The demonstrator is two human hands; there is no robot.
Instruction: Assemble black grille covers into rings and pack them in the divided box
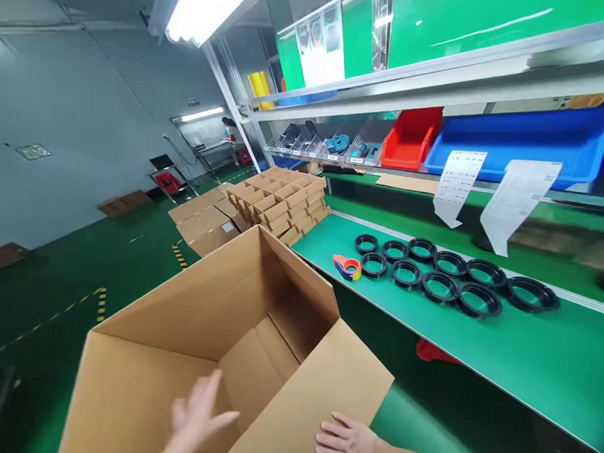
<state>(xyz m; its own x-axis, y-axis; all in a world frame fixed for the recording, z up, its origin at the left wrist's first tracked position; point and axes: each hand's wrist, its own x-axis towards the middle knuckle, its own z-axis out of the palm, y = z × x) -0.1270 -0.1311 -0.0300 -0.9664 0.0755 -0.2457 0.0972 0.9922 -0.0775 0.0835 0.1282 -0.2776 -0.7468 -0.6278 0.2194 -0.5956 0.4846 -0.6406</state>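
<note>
A large cardboard box (178,314) stands in front of me with its top side open, and its inside shows bare cardboard walls and bottom flaps. Over the opening is my left hand (198,409), blurred by motion, thumb and fingers spread with nothing in them. My right hand (345,442) lies flat against the outer face of the box's near right flap (325,381), fingers stretched out. To the right, several black plastic rings (439,286) sit in two rows on a green workbench (551,357), beside a red, blue and yellow tape dispenser (347,267).
Stacked cardboard dividers (283,199) rise behind the box, next to another open carton (202,222). A shelf above the bench carries a red bin (410,139), a blue tray (520,142) and hanging paper labels (459,183). Something red (434,351) shows under the bench edge.
</note>
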